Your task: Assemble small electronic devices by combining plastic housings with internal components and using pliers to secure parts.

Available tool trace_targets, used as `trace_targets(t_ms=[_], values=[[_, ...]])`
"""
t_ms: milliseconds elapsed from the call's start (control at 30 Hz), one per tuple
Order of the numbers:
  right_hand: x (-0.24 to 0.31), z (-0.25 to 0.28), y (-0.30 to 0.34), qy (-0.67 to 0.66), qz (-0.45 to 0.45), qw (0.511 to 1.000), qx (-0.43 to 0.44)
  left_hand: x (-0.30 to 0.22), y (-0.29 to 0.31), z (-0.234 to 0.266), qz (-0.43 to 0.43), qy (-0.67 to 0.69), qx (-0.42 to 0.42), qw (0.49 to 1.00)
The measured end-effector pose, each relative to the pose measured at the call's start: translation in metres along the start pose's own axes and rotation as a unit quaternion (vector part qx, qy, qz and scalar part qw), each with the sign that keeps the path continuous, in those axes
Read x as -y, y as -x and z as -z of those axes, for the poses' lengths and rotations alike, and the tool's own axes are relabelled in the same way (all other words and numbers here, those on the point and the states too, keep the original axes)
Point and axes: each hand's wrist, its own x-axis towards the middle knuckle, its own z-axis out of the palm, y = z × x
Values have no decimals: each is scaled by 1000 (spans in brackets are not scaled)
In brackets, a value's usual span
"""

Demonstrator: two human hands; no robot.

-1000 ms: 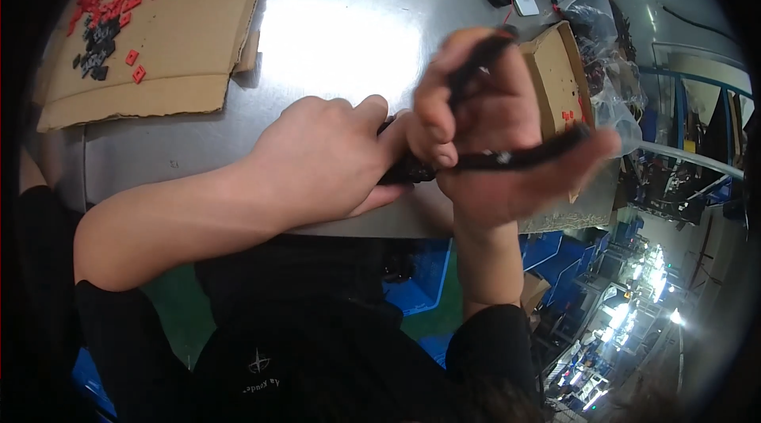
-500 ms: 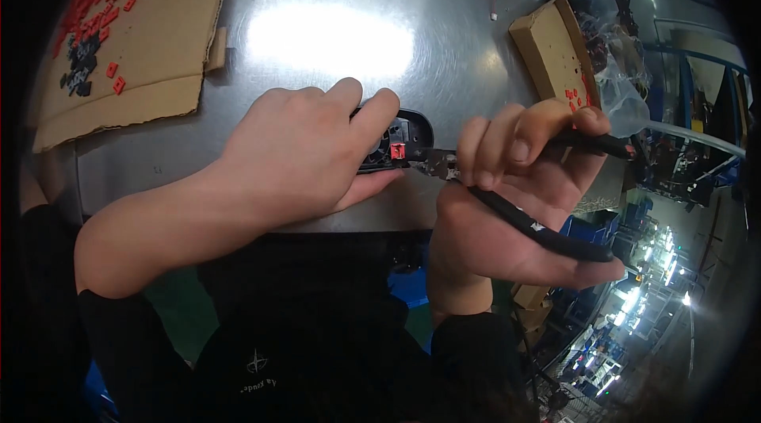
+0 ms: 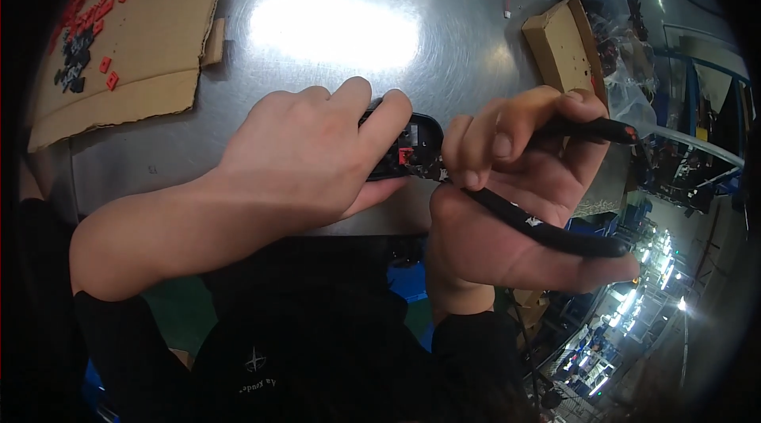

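Black casing sits near the table's front edge, clamped in the left hand. The right hand grips pliers, handles apart; whether their tips pinch the red piece, I cannot tell. Unlike a second ago, the casing's right end shows.

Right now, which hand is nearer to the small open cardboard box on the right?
Right. The right hand, holding a black-handled tool, is just below the box in the view; the left hand, on the black housing, is farther off, to its lower left.
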Motion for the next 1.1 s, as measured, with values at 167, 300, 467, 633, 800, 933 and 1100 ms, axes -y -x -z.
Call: trace_targets(t_ms=[167,300,467,633,800,933,1100], values=[[-3,-10,3,41,21,998,-53,-2,0,1,13,6,6,1000],[-12,-2,-7,52,31,996,62,-1,0,1,16,30,13,999],[-7,-4,-12,52,2,988,142,1,-1,3,32,53,44,997],[4,-8,-23,72,-108,973,188,7,-1,-3,24,70,40,996],[-6,5,-29,4,-105,964,245,2,-2,-2,33,61,43,997],[-1,4,-31,-35,-137,974,177,4,2,-10,-8,46,-19,999],[16,17,-15,-78,40,991,103,-3,2,-2,-14,-17,-11,1000]])
